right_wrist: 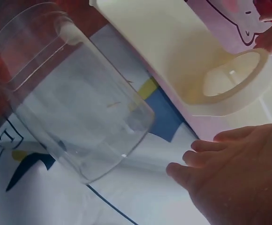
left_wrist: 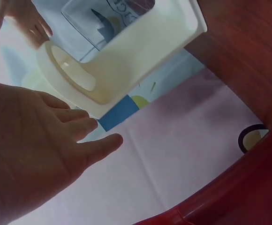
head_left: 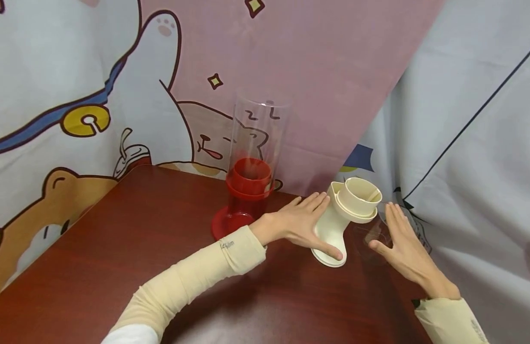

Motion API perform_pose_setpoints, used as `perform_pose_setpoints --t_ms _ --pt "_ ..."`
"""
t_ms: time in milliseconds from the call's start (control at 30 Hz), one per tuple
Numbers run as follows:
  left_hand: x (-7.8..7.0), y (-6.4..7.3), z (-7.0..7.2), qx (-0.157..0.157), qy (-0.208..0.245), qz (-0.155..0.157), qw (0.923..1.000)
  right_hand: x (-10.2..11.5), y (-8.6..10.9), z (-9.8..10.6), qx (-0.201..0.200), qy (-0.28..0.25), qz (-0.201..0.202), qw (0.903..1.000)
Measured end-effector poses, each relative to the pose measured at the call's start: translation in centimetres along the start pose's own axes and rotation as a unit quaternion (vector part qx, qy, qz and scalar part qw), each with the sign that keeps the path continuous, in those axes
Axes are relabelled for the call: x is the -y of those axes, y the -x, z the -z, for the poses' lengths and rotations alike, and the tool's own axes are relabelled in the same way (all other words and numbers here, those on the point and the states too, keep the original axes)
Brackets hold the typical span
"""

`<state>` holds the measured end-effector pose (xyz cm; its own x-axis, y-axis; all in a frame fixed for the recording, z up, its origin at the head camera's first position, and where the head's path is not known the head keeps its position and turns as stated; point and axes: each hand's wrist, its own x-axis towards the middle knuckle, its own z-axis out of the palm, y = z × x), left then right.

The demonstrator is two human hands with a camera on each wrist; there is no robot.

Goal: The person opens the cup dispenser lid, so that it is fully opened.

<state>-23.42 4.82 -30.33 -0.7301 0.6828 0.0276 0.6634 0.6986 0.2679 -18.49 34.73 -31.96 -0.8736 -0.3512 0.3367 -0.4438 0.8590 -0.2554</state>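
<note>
A cream plastic stand rises upright from the dark red tabletop, with a round foot, a bent neck and a wide ring-shaped collar on top. My left hand is at its left side, fingers straight and spread, overlapping the neck and foot in the head view. In the left wrist view the fingertips lie close under the collar of the stand. To its right, my right hand is held up with straight fingers, palm toward the stand. Neither hand grips anything. A clear cylinder stands beside the cream stand, partly behind the right hand.
Left of the cream stand is a similar red stand carrying a tall clear tube. A cartoon-printed curtain hangs close along the back and right of the table.
</note>
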Motion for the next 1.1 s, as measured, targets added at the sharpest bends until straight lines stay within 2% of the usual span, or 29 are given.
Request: perform_pose_setpoints --t_ms 100,267,533,700,933,1100 --pt "0.1 1.3 -0.3 0.008 0.004 -0.011 0.9999 0.3 0.8 0.1 -0.013 0.015 0.015 0.9997" --pt "0.9 3.9 -1.1 0.025 0.014 -0.01 0.9995 1.1 2.1 0.3 -0.015 0.025 0.027 0.9992" --pt "2.1 8.1 -1.9 0.034 0.012 -0.02 0.9992 2.2 4.1 0.2 -0.003 0.033 0.017 0.9993" --pt "2.8 10.2 -2.2 0.027 0.008 -0.035 0.999 3.0 4.7 -0.3 -0.009 0.031 0.032 0.999" --pt "3.8 12.5 -2.2 0.01 -0.009 -0.056 0.9983 4.6 5.2 -1.1 -0.014 0.01 0.036 0.9992" --pt "4.4 14.0 -2.0 -0.004 -0.003 -0.057 0.9984 5.9 4.9 -1.9 -0.003 -0.009 0.043 0.999"
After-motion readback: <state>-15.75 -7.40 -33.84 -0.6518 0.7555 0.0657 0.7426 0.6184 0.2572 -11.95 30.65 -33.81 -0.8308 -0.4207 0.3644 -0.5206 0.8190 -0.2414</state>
